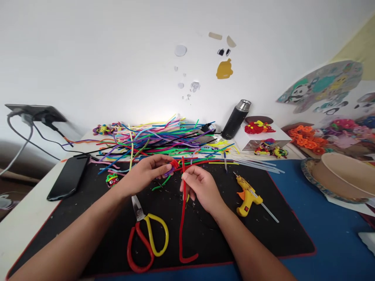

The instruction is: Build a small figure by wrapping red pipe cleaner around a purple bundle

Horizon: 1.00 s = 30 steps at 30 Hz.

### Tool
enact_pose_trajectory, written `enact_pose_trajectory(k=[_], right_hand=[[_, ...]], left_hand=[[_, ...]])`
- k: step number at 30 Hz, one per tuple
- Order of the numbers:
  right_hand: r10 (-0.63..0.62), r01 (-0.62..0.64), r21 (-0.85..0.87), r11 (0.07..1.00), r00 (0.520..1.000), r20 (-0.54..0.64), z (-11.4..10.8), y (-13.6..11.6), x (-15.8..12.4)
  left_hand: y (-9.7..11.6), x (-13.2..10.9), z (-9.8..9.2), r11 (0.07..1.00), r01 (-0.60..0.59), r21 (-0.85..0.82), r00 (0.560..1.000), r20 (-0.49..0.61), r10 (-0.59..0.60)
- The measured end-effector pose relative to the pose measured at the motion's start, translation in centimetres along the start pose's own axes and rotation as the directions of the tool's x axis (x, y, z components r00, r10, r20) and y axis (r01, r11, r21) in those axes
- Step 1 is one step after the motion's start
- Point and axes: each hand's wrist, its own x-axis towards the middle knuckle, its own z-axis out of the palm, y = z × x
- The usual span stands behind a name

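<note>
Pipe cleaner (181, 226), the red one, kinda runs near-to-far just right of the scissors (139, 215), bent at its near end and pinched toward the far end by the right hand (201, 186), while the left hand (155, 169), beyond the scissors, grips a little red-and-purple piece (175, 164).

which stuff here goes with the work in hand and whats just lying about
Work in hand:
red pipe cleaner, in the right hand
red-and-purple piece, in the left hand
likely also: pile of pipe cleaners, scissors, glue gun

Lying about, it seems:
phone
black flask
</note>
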Motion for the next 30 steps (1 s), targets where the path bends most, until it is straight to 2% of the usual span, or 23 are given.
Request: enact_pose_trajectory(k=[6, 12, 17, 30], right_hand=[[-0.082, 0.082, -0.254, 0.964, 0.997, 0.01, 0.8, 0.2, -0.8], [-0.179, 0.172, -0.51, 0.843, 0.983, 0.035, 0.4, 0.1, -1.1], [-0.235, 0.212, -0.563, 0.799, 0.972, 0.033, 0.1, 0.2, -0.9], [-0.225, 0.218, -0.628, 0.747, 0.972, 0.07, 0.1, 0.3, -1.0]], left_hand=[[0.5, -0.2, 0.1, 0.987, 0.011, -0.162, 1.0, -0.013, -0.014], [1.1, -0.5, 0.0, 0.993, 0.023, -0.117, 0.999, 0.025, -0.02], [1.2, -0.7, 0.0, 0.993, 0.019, -0.113, 0.999, 0.033, -0.016], [1.0, -1.0, 0.2, 0.99, 0.03, -0.135, 0.998, 0.051, -0.024]])
